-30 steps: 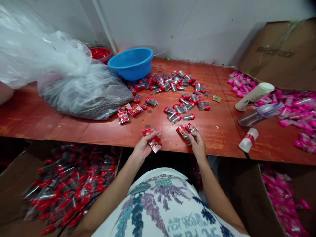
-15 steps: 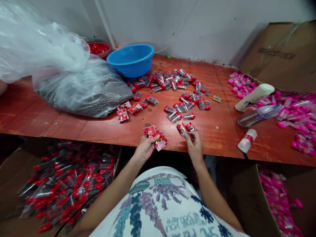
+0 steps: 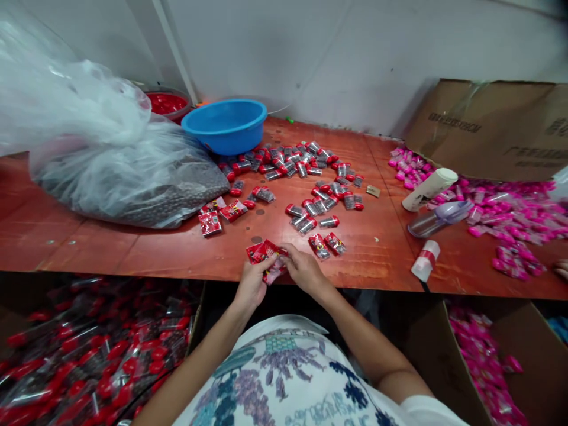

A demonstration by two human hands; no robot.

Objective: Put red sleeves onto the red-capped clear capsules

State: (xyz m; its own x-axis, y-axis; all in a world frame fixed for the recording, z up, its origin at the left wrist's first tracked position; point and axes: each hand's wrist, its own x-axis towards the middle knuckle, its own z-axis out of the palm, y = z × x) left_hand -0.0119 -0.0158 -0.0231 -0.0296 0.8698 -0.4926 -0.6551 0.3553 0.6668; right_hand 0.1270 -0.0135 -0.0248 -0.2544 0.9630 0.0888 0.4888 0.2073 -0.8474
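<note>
Near the table's front edge my left hand grips a few red printed packets, fanned out between thumb and fingers. From the right, my right hand reaches over and pinches the edge of the same packets. Just beyond it, two red packets with dark contents lie flat on the table. Small clear containers with red caps and dark beads are scattered farther back. To the left, several more red packets lie by the large plastic bag.
A clear bag of dark beads and a blue basin stand at the back left. On the right are a white cylinder, a purple-lidded bottle, pink packs and a carton. Another person's fingers show at the right edge.
My right hand has let go of the two packets on the table and moved left to the packets in my left hand. The view has shifted to the right.
</note>
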